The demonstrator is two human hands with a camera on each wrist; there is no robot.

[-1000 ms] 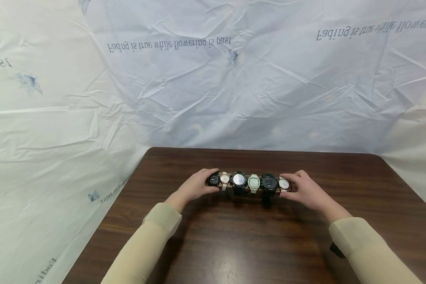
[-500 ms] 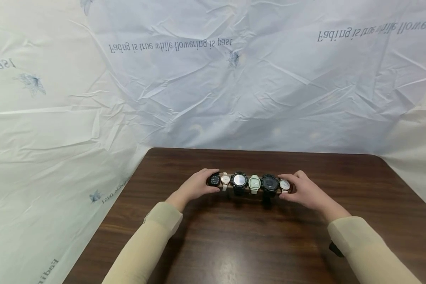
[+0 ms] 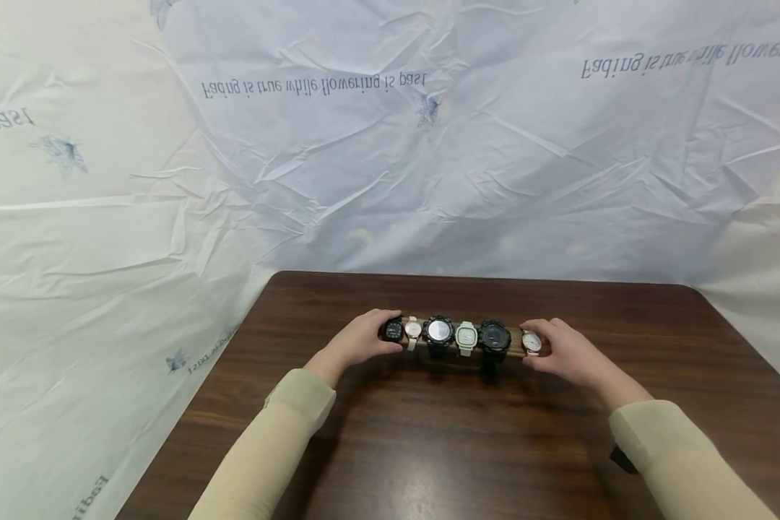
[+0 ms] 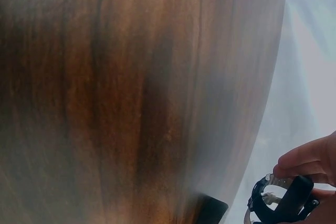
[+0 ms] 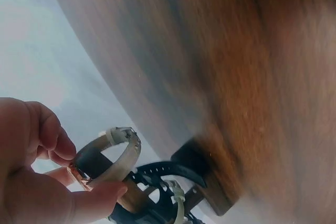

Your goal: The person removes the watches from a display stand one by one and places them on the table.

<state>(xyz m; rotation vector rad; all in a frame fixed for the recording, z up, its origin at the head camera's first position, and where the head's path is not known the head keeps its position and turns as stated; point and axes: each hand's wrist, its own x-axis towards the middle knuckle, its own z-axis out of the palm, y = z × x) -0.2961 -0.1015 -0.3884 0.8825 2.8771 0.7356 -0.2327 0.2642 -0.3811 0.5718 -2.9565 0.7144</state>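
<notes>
Fingers of right hand pinch white watch; left hand grips black watch.

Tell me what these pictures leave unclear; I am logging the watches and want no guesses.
- Dial readings: too small in the head view on all six watches, such as the green watch.
- The wooden bar under the row: mostly covered by the watches.
- Left hand: cut off by the frame edge in the left wrist view.
- White watch strap: partly hidden by the right hand.
- Table: blurred in both wrist views.
</notes>
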